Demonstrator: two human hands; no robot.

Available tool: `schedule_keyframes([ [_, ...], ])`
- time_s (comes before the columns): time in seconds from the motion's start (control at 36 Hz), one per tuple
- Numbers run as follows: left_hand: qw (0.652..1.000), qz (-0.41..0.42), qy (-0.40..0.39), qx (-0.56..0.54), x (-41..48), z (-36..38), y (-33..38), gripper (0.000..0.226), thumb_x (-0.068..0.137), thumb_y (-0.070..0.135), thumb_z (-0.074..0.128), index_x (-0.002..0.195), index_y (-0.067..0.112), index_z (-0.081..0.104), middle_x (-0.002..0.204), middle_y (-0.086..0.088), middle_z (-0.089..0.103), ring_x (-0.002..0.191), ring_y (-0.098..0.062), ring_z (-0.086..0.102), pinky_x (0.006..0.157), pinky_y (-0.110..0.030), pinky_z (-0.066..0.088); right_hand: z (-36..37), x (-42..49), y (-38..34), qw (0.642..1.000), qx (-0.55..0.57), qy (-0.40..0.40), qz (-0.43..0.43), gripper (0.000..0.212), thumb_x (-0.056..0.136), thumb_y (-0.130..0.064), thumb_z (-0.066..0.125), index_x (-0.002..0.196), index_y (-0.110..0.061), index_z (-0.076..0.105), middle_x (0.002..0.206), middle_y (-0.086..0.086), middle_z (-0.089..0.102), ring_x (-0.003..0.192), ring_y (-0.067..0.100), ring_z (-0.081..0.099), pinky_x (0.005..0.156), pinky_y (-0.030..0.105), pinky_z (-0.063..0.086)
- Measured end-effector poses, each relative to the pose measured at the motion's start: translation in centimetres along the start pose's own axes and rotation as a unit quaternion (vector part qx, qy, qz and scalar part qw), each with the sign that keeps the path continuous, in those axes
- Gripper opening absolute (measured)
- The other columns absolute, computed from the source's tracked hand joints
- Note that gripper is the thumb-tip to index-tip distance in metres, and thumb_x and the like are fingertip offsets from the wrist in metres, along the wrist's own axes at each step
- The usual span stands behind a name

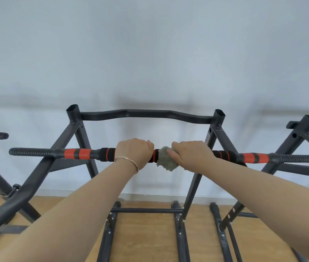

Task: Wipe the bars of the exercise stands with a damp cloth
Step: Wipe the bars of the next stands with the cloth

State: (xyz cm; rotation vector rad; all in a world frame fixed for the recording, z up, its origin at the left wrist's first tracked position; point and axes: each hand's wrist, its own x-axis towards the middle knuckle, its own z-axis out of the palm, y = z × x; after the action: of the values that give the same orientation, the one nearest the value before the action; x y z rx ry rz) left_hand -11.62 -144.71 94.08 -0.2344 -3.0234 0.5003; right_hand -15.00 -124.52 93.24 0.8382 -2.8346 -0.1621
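- The damp cloth [166, 160], a grey-green wad, is bunched around the middle of the front bar [82, 154], on the black foam between its two orange-banded grips.
- My right hand [192, 154] holds it there, with the fingers curled over the bar and pressed together and the thumb laid along the cloth's upper edge.
- My left hand [133, 151] wraps the bare foam just beside the cloth. Its fingers are closed round the bar, and their tips are hidden behind it. A thin bracelet [126, 158] sits on that wrist.
- The main risk, as I judge it, is that the hands nearly touch. A leftward stroke would run the cloth into my own knuckles and leave the patch under that palm unwiped.
- Much of the cloth hangs as a loose lump below the bar, so a slack grip could drop it onto the wooden floor [149, 233].
- Wet fabric may drag on the foam and twist it.
- The curved rear bar [146, 114] and the neighbouring stand [299, 129] on the right stand beyond; I cannot tell whether either has been wiped.
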Motion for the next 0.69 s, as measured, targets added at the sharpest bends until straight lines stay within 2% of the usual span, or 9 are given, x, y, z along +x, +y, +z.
schedule_keyframes([
  [0.06, 0.999, -0.01, 0.045, -0.003, -0.7, 0.7, 0.4, 0.027, 0.088, 0.009, 0.05, 0.115, 0.014, 0.049, 0.063, 0.0, 0.039, 0.062, -0.024, 0.052, 0.057, -0.029, 0.044, 0.2, 0.3, 0.0, 0.999, -0.044, -0.004, -0.012, 0.035, 0.108, -0.041, 0.025, 0.097, -0.017, 0.048, 0.077, -0.002, 0.058, 0.071, 0.023, 0.06, 0.063, 0.035, 0.049],
  [0.11, 0.993, -0.035, 0.112, -0.021, -1.0, 1.9, 0.8, 0.005, 0.082, 0.009, 0.055, 0.086, 0.013, 0.057, 0.054, 0.002, 0.033, 0.049, -0.022, 0.043, 0.052, -0.027, 0.035, -0.2, 1.3, 0.1, 0.997, -0.043, -0.058, -0.017, 0.015, 0.105, -0.026, 0.039, 0.099, -0.015, 0.047, 0.076, -0.001, 0.055, 0.075, 0.024, 0.058, 0.063, 0.036, 0.049],
  [0.17, 0.976, -0.052, 0.205, -0.051, -0.8, 3.4, 1.0, 0.017, 0.072, 0.009, 0.064, 0.065, 0.015, 0.05, 0.052, 0.001, 0.03, 0.044, -0.02, 0.035, 0.051, -0.028, 0.03, -0.9, 2.5, 0.3, 0.991, -0.013, -0.132, -0.015, 0.006, 0.099, -0.018, 0.048, 0.093, -0.015, 0.047, 0.079, 0.001, 0.059, 0.08, 0.025, 0.059, 0.069, 0.038, 0.052],
  [0.28, 0.948, -0.08, 0.28, -0.127, -1.4, 5.0, 1.4, 0.026, 0.095, 0.028, 0.038, 0.077, 0.017, 0.053, 0.068, 0.003, 0.046, 0.061, -0.02, 0.043, 0.063, -0.035, 0.037, -2.2, 3.5, 2.0, 0.984, 0.081, -0.161, -0.002, 0.012, 0.102, -0.018, 0.047, 0.106, -0.012, 0.056, 0.094, 0.006, 0.063, 0.095, 0.028, 0.065, 0.087, 0.037, 0.053],
  [0.33, 0.932, -0.082, 0.304, -0.181, -1.9, 5.4, 1.5, 0.029, 0.096, 0.033, 0.032, 0.089, 0.018, 0.056, 0.082, 0.003, 0.054, 0.074, -0.019, 0.049, 0.076, -0.037, 0.042, -2.7, 2.5, 3.8, 0.989, 0.092, -0.117, 0.026, 0.022, 0.105, -0.02, 0.039, 0.114, -0.008, 0.055, 0.103, 0.011, 0.062, 0.098, 0.029, 0.059, 0.085, 0.037, 0.047],
  [0.42, 0.914, -0.103, 0.304, -0.249, -1.9, 4.4, 1.3, 0.026, 0.097, 0.03, 0.033, 0.099, 0.019, 0.057, 0.094, 0.003, 0.056, 0.084, -0.018, 0.051, 0.083, -0.037, 0.045, -2.5, -0.5, 6.4, 0.987, 0.157, -0.033, 0.014, 0.019, 0.101, -0.021, 0.036, 0.098, -0.021, 0.055, 0.092, -0.001, 0.062, 0.088, 0.023, 0.058, 0.077, 0.035, 0.044],
  [0.5, 0.95, -0.091, 0.261, -0.146, -0.4, 1.5, 1.4, 0.024, 0.094, 0.021, 0.032, 0.101, 0.018, 0.056, 0.092, 0.002, 0.051, 0.084, -0.021, 0.047, 0.075, -0.035, 0.04, -2.6, -3.1, 7.0, 0.98, 0.189, -0.033, -0.048, 0.03, 0.092, -0.015, 0.046, 0.115, -0.027, 0.059, 0.102, -0.021, 0.058, 0.096, 0.004, 0.056, 0.087, 0.023, 0.044],
  [0.58, 0.99, -0.021, 0.133, -0.032, 1.5, -1.3, 1.5, 0.016, 0.088, 0.007, 0.036, 0.094, 0.016, 0.048, 0.082, 0.002, 0.046, 0.076, -0.021, 0.044, 0.068, -0.034, 0.038, -2.2, -3.7, 5.8, 0.974, 0.216, -0.012, -0.061, 0.023, 0.096, -0.018, 0.048, 0.115, -0.028, 0.058, 0.096, -0.028, 0.053, 0.089, -0.009, 0.054, 0.077, 0.016, 0.041],
  [0.69, 0.993, 0.031, -0.073, -0.087, 3.8, -1.2, 1.6, 0.007, 0.091, 0.006, 0.044, 0.097, 0.01, 0.046, 0.075, -0.002, 0.06, 0.066, -0.022, 0.059, 0.067, -0.037, 0.054, -0.5, -3.4, 4.2, 0.987, 0.117, 0.028, -0.102, 0.031, 0.101, -0.044, 0.045, 0.12, -0.02, 0.053, 0.102, -0.01, 0.059, 0.077, 0.01, 0.057, 0.067, 0.03, 0.049],
])
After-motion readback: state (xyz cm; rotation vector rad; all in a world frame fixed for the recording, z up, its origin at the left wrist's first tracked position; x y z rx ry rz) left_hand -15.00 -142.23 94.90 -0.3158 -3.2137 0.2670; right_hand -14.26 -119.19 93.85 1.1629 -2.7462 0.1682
